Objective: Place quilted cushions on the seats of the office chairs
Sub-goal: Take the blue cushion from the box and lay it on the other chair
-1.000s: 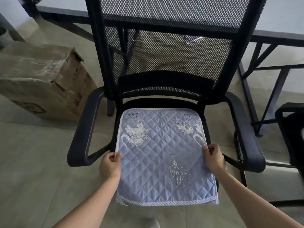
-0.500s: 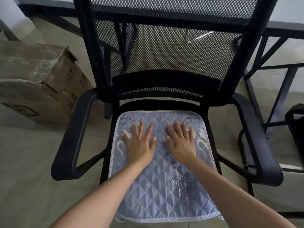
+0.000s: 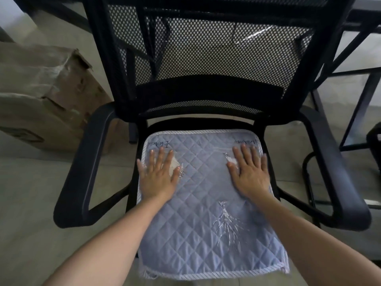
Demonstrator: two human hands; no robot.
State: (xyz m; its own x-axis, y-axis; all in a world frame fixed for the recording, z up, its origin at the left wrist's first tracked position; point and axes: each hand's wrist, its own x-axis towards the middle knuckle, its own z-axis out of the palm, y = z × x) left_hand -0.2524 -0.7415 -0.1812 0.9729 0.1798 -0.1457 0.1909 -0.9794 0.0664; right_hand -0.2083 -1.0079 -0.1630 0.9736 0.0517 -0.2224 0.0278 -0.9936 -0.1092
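A light blue quilted cushion [image 3: 204,195] with white printed figures and striped piping lies flat on the seat of a black mesh-back office chair [image 3: 206,58]. Its front edge hangs a little over the seat's front. My left hand [image 3: 159,176] lies palm down on the cushion's left part, fingers spread. My right hand [image 3: 250,172] lies palm down on its right part, close to the right edge. Neither hand grips anything.
Black armrests [image 3: 82,174] flank the seat on both sides. A battered cardboard box [image 3: 41,96] lies on the floor to the left. Black metal table legs [image 3: 362,96] stand at the right, and part of another black chair [image 3: 374,141] shows at the right edge.
A second ago both hands gripped the cushion's side edges. They then let go and pressed flat near its middle, and now they have slid apart toward the left and right sides.
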